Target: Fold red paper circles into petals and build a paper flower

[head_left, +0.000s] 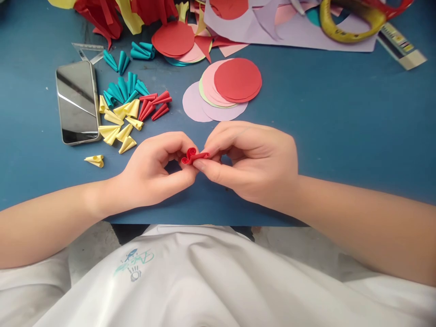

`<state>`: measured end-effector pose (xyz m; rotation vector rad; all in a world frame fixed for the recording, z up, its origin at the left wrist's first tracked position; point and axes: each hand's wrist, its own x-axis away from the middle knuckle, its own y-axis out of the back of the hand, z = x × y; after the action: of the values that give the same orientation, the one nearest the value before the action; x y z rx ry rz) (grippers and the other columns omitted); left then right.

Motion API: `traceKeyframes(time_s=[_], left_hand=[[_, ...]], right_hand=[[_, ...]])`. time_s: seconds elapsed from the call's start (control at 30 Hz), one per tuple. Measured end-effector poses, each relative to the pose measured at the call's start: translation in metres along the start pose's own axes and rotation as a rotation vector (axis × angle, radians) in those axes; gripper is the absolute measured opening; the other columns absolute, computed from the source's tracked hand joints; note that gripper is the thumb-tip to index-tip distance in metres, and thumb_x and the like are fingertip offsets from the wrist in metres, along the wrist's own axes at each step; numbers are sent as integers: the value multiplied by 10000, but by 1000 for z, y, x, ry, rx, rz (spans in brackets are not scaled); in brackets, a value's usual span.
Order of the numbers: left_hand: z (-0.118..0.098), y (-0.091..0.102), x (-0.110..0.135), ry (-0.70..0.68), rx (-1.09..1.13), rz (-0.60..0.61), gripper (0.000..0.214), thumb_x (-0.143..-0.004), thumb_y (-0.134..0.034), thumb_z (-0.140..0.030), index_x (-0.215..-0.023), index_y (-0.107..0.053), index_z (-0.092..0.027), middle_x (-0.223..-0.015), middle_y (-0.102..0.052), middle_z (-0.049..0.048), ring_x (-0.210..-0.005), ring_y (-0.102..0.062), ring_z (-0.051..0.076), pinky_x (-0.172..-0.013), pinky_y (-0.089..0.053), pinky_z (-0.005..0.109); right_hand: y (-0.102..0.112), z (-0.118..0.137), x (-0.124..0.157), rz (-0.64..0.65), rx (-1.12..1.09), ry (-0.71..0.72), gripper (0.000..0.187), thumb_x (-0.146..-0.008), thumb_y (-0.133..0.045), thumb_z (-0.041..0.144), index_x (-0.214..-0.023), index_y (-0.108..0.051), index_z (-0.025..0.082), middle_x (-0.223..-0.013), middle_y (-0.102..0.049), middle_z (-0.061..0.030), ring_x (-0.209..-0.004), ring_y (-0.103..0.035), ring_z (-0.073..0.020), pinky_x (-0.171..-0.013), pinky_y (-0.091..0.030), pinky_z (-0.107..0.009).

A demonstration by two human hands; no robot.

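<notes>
Both of my hands meet over the near edge of the blue table (340, 127). Between them is a small red paper piece (193, 156), rolled into curls at its left end. My left hand (153, 170) pinches the curled end with thumb and fingers closed. My right hand (248, 163) pinches the flat right end, fingers pressed together. A stack of paper circles (221, 91), red on top of pink and lilac ones, lies just beyond my hands.
A phone (77, 102) lies face up at the left. Beside it are several rolled paper cones, teal (121, 88), yellow (119, 125) and red (155, 104). Paper scraps, a lilac sheet (293, 34), a yellow tape ring (350, 25) and a ruler (402, 45) crowd the far edge.
</notes>
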<state>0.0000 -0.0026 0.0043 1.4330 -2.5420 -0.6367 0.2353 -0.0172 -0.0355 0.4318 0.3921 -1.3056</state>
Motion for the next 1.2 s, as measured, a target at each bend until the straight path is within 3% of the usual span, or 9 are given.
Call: traceKeyframes(time_s=[0.17, 0.4, 0.53, 0.73, 1.03, 1.2], left_hand=[[2, -1, 0, 1, -29, -24, 228, -993, -864, -385, -881, -696, -279, -893, -768, 45, -852, -728, 247, -798, -658, 388], [2, 1, 1, -11, -46, -24, 181, -1007, -844, -347, -914, -720, -253, -936, -804, 54, -871, -743, 231, -835, -666, 365], [0, 1, 1, 1, -47, -24, 135, -1030, -790, -317, -931, -733, -245, -949, -802, 44, -881, -757, 221, -858, -685, 354], [3, 0, 1, -31, -53, -25, 87, -1004, -762, -279, -936, -715, -251, -933, -782, 30, -859, -744, 214, -819, -673, 342], [8, -3, 0, -90, -33, -21, 117, -967, -767, -311, -908, -671, -279, -886, -763, 28, -827, -724, 231, -781, -664, 367], [10, -2, -1, -108, -50, -31, 139, -971, -767, -319, -901, -656, -275, -873, -748, 27, -811, -703, 225, -768, -645, 365]], right_hand=[[-1, -7, 2, 12, 83, -11, 179, -1092, -993, 393, -990, -861, 328, -940, -803, -38, -799, -726, -272, -672, -672, -443], [2, -4, 1, 55, 16, 58, 39, -1179, -965, 330, -1159, -937, 349, -1043, -839, -50, -865, -783, -289, -750, -699, -459], [2, -9, 0, 38, 80, 164, 133, -1235, -841, 263, -1136, -913, 316, -993, -837, -36, -829, -771, -256, -705, -678, -411], [2, -12, -3, 48, 133, 250, 132, -1196, -816, 184, -1121, -860, 284, -968, -841, -18, -811, -770, -230, -668, -657, -364], [3, -11, -2, 41, 171, 245, 145, -1223, -848, 232, -1093, -856, 294, -976, -828, -31, -791, -753, -241, -689, -678, -388], [4, -15, 3, 77, 291, 86, 128, -1219, -960, 345, -1125, -883, 302, -1010, -821, -62, -851, -782, -284, -779, -745, -446]])
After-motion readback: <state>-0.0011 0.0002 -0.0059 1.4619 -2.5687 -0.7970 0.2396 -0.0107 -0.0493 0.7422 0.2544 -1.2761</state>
